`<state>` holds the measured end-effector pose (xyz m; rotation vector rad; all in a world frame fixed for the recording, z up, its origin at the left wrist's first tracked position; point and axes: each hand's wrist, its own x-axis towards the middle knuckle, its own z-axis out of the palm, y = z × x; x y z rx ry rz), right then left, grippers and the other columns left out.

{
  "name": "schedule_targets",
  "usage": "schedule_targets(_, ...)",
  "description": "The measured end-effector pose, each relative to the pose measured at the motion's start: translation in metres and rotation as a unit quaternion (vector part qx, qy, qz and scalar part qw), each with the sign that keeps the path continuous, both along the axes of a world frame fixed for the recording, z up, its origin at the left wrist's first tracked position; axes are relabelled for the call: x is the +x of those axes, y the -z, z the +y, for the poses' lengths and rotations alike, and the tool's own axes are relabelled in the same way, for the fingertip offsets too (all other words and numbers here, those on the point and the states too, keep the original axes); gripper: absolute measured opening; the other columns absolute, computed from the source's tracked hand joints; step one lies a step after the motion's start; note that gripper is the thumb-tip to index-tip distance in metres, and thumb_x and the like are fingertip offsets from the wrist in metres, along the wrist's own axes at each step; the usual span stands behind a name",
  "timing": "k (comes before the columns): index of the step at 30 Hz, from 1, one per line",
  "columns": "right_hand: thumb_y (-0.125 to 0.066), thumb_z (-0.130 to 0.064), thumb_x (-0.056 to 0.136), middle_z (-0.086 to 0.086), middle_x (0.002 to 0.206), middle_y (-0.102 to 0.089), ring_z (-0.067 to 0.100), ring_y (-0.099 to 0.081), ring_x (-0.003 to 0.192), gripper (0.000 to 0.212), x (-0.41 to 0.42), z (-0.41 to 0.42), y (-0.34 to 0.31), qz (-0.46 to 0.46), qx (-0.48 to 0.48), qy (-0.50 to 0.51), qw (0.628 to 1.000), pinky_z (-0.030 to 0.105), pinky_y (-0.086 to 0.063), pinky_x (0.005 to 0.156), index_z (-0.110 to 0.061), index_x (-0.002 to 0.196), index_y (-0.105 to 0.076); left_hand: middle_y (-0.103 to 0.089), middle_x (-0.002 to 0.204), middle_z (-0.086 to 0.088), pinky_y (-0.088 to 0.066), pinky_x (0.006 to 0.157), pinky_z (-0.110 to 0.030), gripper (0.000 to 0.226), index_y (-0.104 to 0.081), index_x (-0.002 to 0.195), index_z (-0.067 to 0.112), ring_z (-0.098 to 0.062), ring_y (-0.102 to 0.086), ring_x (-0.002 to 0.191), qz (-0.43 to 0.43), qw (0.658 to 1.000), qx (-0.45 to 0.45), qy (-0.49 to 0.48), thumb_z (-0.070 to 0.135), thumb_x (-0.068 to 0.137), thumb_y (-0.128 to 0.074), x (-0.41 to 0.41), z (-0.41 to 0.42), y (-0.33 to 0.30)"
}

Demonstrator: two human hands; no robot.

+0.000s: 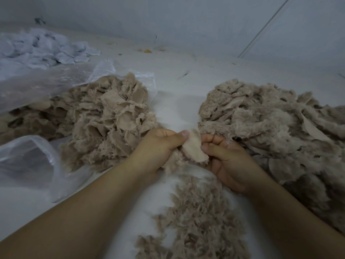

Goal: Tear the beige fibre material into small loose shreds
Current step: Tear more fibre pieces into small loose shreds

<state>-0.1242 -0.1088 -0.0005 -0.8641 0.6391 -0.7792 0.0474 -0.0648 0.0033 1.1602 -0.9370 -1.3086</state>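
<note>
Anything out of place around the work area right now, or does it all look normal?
Nothing serious. A few small yellowish scraps lie scattered on the floor by the far wall, apart from the piles. Otherwise both hands, left hand and right hand, pinch one beige piece between two beige heaps, shreds below.

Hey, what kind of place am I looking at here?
Probably a small workroom floor for hand-sorting textile scrap: big beige fibre heaps on a pale floor, clear plastic bags, and a grey scrap pile by the wall.
</note>
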Motion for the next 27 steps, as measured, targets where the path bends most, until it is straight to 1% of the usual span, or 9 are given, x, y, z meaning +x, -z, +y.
schedule_targets(2,-0.058,-0.003,0.078,0.022,0.097,-0.064,0.029,-0.064,0.087,0.034,-0.001,-0.001,0.001,0.006,-0.007,-0.010,1.000,0.039,-0.059,0.080,0.005,0.112,-0.056,-0.066,0.065,-0.021,-0.054,0.062,-0.026,0.043,-0.069,0.068,-0.006,-0.024,-0.062,0.058,-0.035,0.998,0.002,0.055,0.035,0.081,-0.069,0.001,0.003,-0.003)
schedule_targets(5,-0.060,-0.004,0.074,0.013,0.082,-0.064,0.017,-0.063,0.068,0.020,-0.002,-0.002,0.001,0.017,-0.011,0.003,1.000,0.025,-0.054,0.058,-0.001,0.095,-0.062,-0.058,0.045,-0.005,-0.037,0.039,-0.014,0.039,-0.068,0.058,0.006,-0.009,-0.050,0.036,0.027,0.999,-0.028,0.024,0.037,0.081,-0.064,0.002,0.003,-0.010)
schedule_targets(7,-0.060,-0.004,0.073,0.008,0.073,-0.061,0.010,-0.056,0.057,0.015,-0.001,-0.003,0.003,0.007,-0.006,0.010,1.000,0.021,-0.051,0.053,-0.006,0.087,-0.065,-0.056,0.046,-0.004,-0.030,0.037,-0.015,0.034,-0.072,0.080,0.007,-0.010,-0.046,0.033,0.119,0.984,-0.092,-0.092,0.035,0.091,-0.057,0.008,-0.004,-0.012)
schedule_targets(10,-0.060,-0.005,0.074,0.006,0.071,-0.060,0.008,-0.054,0.056,0.014,-0.002,-0.005,0.006,0.008,-0.014,0.002,1.000,0.020,-0.050,0.053,-0.006,0.086,-0.066,-0.053,0.049,0.000,-0.028,0.039,-0.019,0.027,-0.064,0.115,0.011,-0.010,-0.043,0.036,0.107,0.974,-0.112,-0.163,0.029,0.098,-0.054,0.013,-0.008,-0.013)
schedule_targets(15,-0.061,-0.013,0.079,0.008,0.079,-0.061,0.010,-0.058,0.067,0.022,-0.003,-0.003,0.006,0.000,-0.036,-0.028,0.999,0.022,-0.054,0.062,-0.003,0.098,-0.067,-0.055,0.055,-0.009,-0.037,0.047,-0.022,0.027,-0.068,0.101,0.014,-0.017,-0.048,0.047,-0.092,0.989,-0.067,-0.092,0.035,0.099,-0.050,-0.009,-0.003,0.004)
schedule_targets(18,-0.066,-0.010,0.082,0.011,0.084,-0.064,0.015,-0.062,0.075,0.025,-0.002,0.000,0.004,0.016,-0.067,-0.062,0.996,0.025,-0.057,0.071,-0.002,0.105,-0.062,-0.056,0.048,0.001,-0.042,0.045,-0.018,0.027,-0.065,0.098,0.009,-0.012,-0.051,0.041,-0.069,0.991,-0.083,-0.079,0.032,0.099,-0.051,-0.017,-0.005,0.005)
schedule_targets(21,-0.068,-0.004,0.075,0.007,0.076,-0.064,0.013,-0.062,0.063,0.024,-0.001,0.002,0.003,0.051,-0.090,-0.058,0.993,0.022,-0.055,0.061,-0.006,0.098,-0.059,-0.058,0.054,0.001,-0.047,0.052,-0.028,0.031,-0.067,0.093,0.014,-0.016,-0.054,0.049,-0.085,0.990,-0.076,-0.080,0.043,0.094,-0.056,-0.020,-0.007,0.009)
schedule_targets(23,-0.065,-0.003,0.075,0.010,0.071,-0.059,0.017,-0.056,0.059,0.017,-0.001,0.001,0.003,0.042,-0.077,-0.044,0.995,0.024,-0.052,0.060,-0.006,0.091,-0.060,-0.060,0.054,0.002,-0.042,0.043,-0.022,0.035,-0.067,0.088,0.014,-0.012,-0.052,0.043,-0.073,0.993,-0.077,-0.045,0.049,0.083,-0.063,-0.019,-0.005,0.010)
schedule_targets(27,-0.060,-0.007,0.081,0.013,0.070,-0.047,0.025,-0.041,0.066,0.003,-0.001,-0.001,0.003,0.006,-0.035,-0.018,0.999,0.033,-0.041,0.070,-0.009,0.080,-0.059,-0.064,0.061,-0.012,-0.038,0.036,-0.019,0.013,-0.071,0.073,0.016,-0.014,-0.048,0.037,0.000,0.997,-0.080,-0.003,0.026,0.069,-0.078,-0.012,-0.003,0.009)
